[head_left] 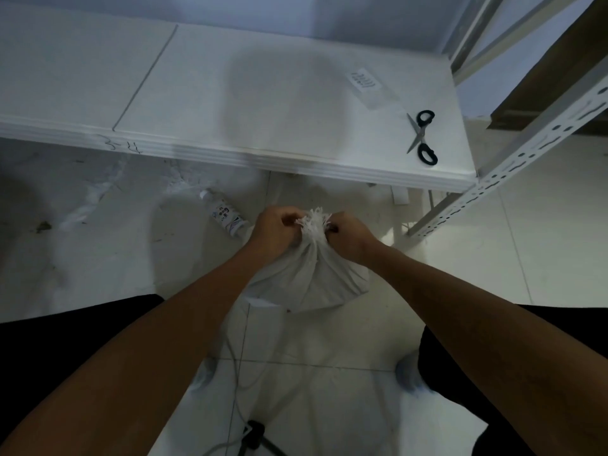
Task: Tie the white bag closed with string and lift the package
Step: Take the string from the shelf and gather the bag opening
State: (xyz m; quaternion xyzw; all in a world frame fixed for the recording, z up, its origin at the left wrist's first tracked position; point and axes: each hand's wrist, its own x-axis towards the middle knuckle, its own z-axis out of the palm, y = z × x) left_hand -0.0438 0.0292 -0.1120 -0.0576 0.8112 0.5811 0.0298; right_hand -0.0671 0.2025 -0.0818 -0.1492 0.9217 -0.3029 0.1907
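Note:
A white cloth bag (312,281) sits on the tiled floor in front of me, its top gathered into a frayed white tuft (316,220). My left hand (278,232) grips the neck of the bag from the left. From the right, my right hand (350,235) pinches the same neck. Both sets of fingers are curled tight against the gathered cloth. The string itself is hidden between my fingers and the tuft, so I cannot make it out.
A plastic bottle (225,213) lies on the floor left of the bag. Black-handled scissors (422,136) and a clear packet (373,88) lie on the low white table (197,93). A metal shelf frame (513,166) stands at right. A cable (235,383) runs across the floor.

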